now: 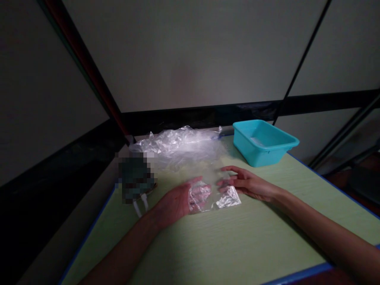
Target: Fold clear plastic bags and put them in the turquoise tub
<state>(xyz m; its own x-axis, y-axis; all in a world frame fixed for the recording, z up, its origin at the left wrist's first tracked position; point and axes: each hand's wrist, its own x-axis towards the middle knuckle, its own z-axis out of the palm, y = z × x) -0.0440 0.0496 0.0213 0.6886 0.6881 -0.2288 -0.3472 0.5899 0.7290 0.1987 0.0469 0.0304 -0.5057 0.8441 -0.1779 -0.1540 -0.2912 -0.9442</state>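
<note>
A clear, crinkled plastic bag (228, 198) is between my two hands over the middle of the table. My left hand (181, 200) is at its left side, palm turned inward and fingers stretched out. Those fingers show through the plastic; whether they are inside the bag or behind it I cannot tell. On the bag's right side is my right hand (247, 184), fingers apart and slightly bent, with the fingertips at the plastic. Beyond the hands, a heap of clear plastic bags (178, 140) lies along the table's back edge.
A turquoise plastic basin (264, 152) stands at the back right of the pale green table (208, 245), which has blue edging. At the left is a dark, pixelated object (135, 178) with a white strap or cable (141, 205) beside it. Pale panels (192, 59) rise behind the table.
</note>
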